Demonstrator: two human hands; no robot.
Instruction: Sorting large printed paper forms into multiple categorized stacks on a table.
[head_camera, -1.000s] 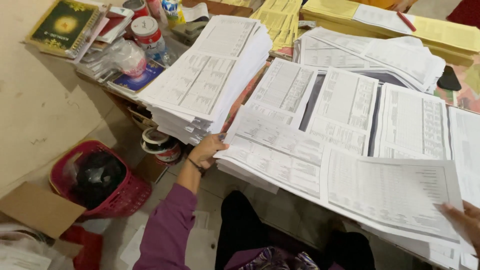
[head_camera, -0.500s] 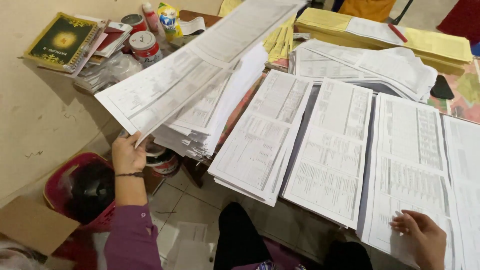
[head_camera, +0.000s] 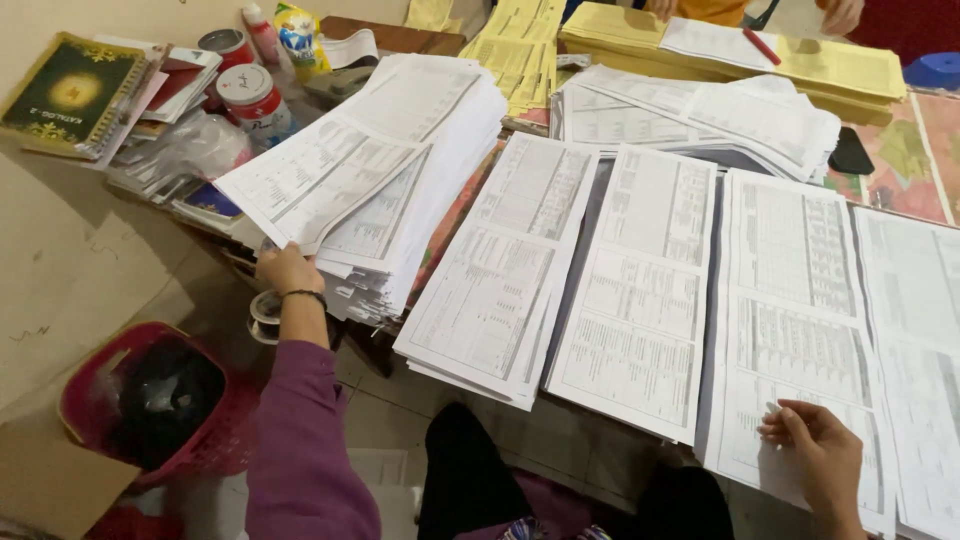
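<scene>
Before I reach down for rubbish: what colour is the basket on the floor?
Red basket, holding something dark; the head view shows it.

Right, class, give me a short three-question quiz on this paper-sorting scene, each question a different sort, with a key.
1. True or false: the left hand holds the edge of the top sheets on the tall paper stack.
2. Which does the right hand rest on? A) the red basket B) a printed sheet pile C) the green book
3. Fill in: the red basket sits on the ____, below the table edge.

Key: 1 true; 2 B, the printed sheet pile; 3 floor.
</scene>
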